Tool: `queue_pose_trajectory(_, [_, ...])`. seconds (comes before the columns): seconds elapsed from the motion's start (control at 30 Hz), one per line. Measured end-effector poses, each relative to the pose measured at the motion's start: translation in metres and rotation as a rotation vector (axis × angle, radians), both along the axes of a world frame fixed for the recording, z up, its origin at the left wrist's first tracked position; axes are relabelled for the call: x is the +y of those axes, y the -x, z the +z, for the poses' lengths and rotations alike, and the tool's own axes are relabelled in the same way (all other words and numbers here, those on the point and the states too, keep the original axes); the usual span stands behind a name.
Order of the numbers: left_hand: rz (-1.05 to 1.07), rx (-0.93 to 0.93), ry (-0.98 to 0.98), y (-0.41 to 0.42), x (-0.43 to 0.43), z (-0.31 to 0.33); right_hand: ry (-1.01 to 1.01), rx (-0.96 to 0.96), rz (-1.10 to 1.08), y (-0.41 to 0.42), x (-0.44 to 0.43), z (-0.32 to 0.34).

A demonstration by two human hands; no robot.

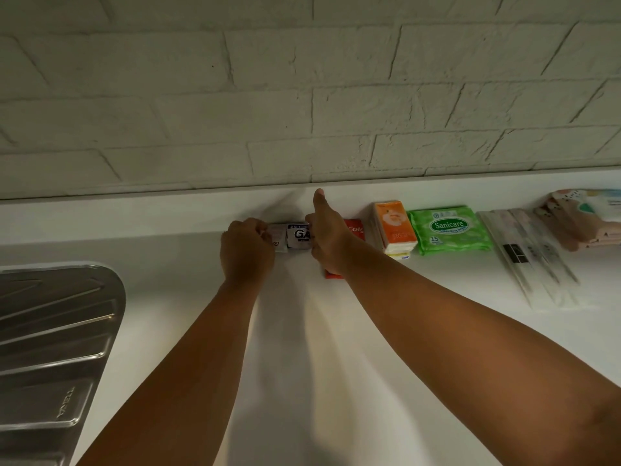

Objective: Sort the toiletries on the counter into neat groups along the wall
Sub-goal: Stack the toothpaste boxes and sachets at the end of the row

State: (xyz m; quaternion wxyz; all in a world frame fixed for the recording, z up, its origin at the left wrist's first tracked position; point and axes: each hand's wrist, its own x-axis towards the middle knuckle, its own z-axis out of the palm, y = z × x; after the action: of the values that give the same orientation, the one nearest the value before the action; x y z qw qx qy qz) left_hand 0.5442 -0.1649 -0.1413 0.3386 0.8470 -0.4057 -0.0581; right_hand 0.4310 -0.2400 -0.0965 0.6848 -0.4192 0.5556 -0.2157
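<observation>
- While we're reaching to the back of the plain white counter (302,348), the small white-and-dark printed sachets (297,238) sit in a short row between our two hands. They're close to the wall, with "GA" readable on the front one.
- Our left hand (247,250) has its fingers curled round the left end of the sachets, knuckles facing us.
- Our right hand (327,237) grips the right end. Its fingers are tucked out of sight and the thumb sticks straight up toward the wall.
- Just behind that right hand there's a flat red cardboard box (354,227) with white lettering. It's mostly covered, and one corner pokes out below the wrist.
- Next along to the right is a stack of orange tissue packets (393,230), with a yellowish one at the bottom.
- Just beside that lies a soft green pack of Sanicare wipes (450,230), flat with the label up.
- Then come some long clear-wrapped packs (531,257) angled toward us. We honestly can't tell what's inside them.
- At the far right edge is a pile of pinkish patterned folded items (578,223), partly cut off.
- Way over on the left, well apart from everything, is a ribbed stainless steel drainboard (50,331).
- A white painted brick wall (302,95) runs behind the whole row.
</observation>
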Motion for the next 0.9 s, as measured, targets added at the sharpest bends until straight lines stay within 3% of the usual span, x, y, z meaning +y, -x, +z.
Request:
queue_pose_trajectory(0.3, [-0.197,0.078,-0.097,-0.004,0.010,-0.005,0.019,-0.003,0.029,0.003,-0.001,-0.007])
queue_pose_trajectory(0.9, [-0.141,0.013,-0.069,0.007,0.000,-0.010,-0.014,-0.026,-0.007,-0.007,-0.004,-0.005])
